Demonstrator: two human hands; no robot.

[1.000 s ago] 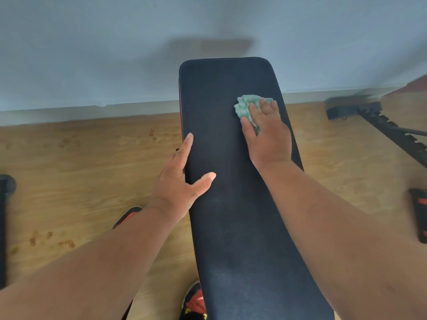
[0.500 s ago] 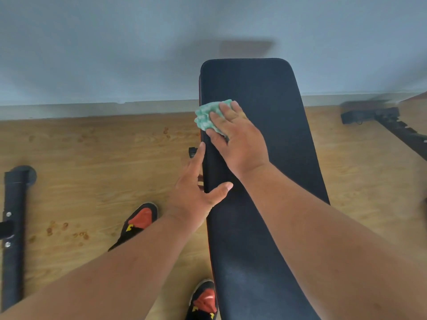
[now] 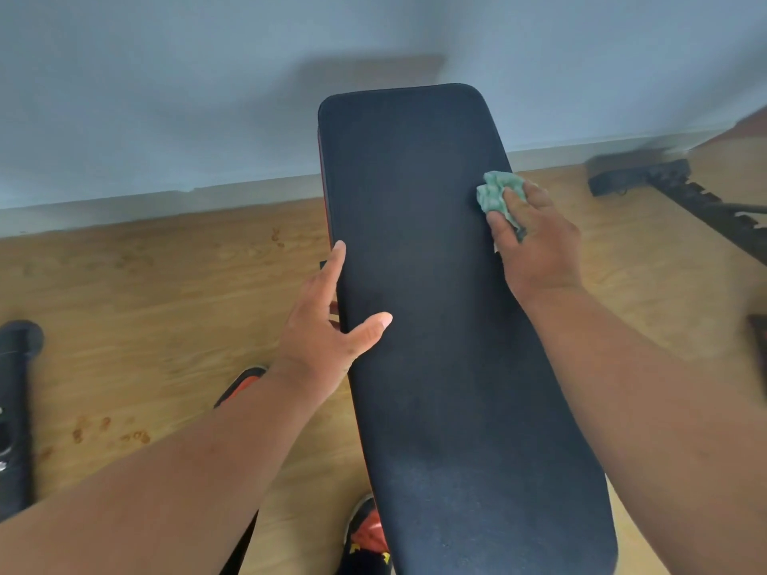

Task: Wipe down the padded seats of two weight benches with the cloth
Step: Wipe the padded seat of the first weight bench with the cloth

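A long black padded bench seat (image 3: 436, 325) runs from the bottom of the head view up toward the wall. My right hand (image 3: 539, 246) presses a crumpled green cloth (image 3: 494, 195) on the pad's right edge, with the cloth pinched between thumb and fingers. My left hand (image 3: 319, 325) rests on the pad's left edge, fingers straight along the side and thumb on top. Only one bench seat is in view.
The wooden floor (image 3: 166, 305) meets a grey wall with a baseboard behind the bench. A black metal frame (image 3: 680, 193) lies on the floor at the right, and a black bar (image 3: 14, 408) at the left. My black-and-red shoes (image 3: 367, 533) stand beside the bench.
My right hand has swept the cloth from the pad's left edge across to its right edge. My left hand has stayed on the left edge.
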